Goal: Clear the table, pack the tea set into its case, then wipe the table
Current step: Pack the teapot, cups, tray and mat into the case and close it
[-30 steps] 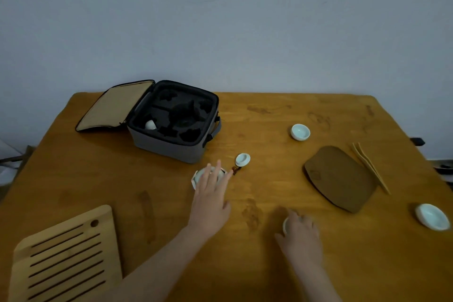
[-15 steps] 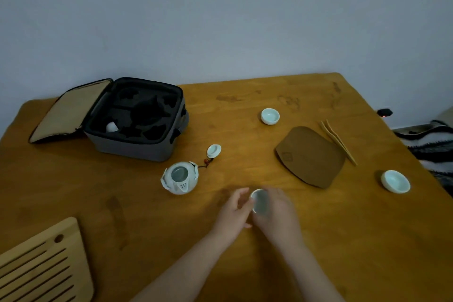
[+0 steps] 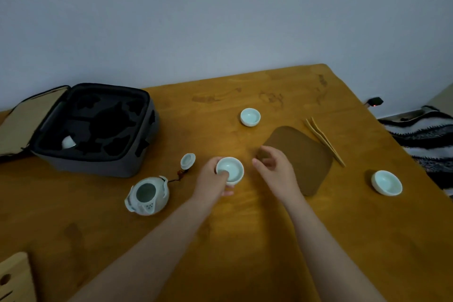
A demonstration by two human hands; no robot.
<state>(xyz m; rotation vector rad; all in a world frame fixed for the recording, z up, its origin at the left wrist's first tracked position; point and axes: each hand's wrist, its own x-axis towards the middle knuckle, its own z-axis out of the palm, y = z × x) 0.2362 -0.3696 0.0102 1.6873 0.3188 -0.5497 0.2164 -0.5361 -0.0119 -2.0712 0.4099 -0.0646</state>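
Tea-set case [image 3: 98, 130]: a grey fabric box at the far left of the table [image 3: 245, 240], with its lid flap [image 3: 27, 117] laid open to the left. The black foam inside is cut into shaped wells. One packed cup [image 3: 68, 142] sits in the near-left well, so you look early in the packing step.
Mat [image 3: 301, 157]: brown, flat and matte with rounded corners, lying right of centre.
Left hand [image 3: 210, 181]: your fingers curl round the held cup, with the thumb hooked over its near rim.
Right hand [image 3: 274, 169]: loosely curled and holding nothing, just right of that cup and over the mat's left corner.
Teapot [image 3: 147, 195]: pale glazed and rounded, with its lid off and strainer holes at the spout. It stands near the case's front.
Held cup [image 3: 230, 169]: small and shallow with a smooth pale-green glaze, at table centre. Your next move is probably to carry it left and lower it straight into a free well. The glaze looks slippery, so keep the grip firm.
Far cup [image 3: 250, 117]: same glaze, standing beyond the mat.
Right cup [image 3: 386, 182]: same glaze, standing near the right edge.
Tongs [image 3: 324, 141]: thin pale bamboo, lying just beside the mat's far edge.
Teapot lid [image 3: 188, 160]: small, lying between the case and the held cup, with a dark cord running to the pot.
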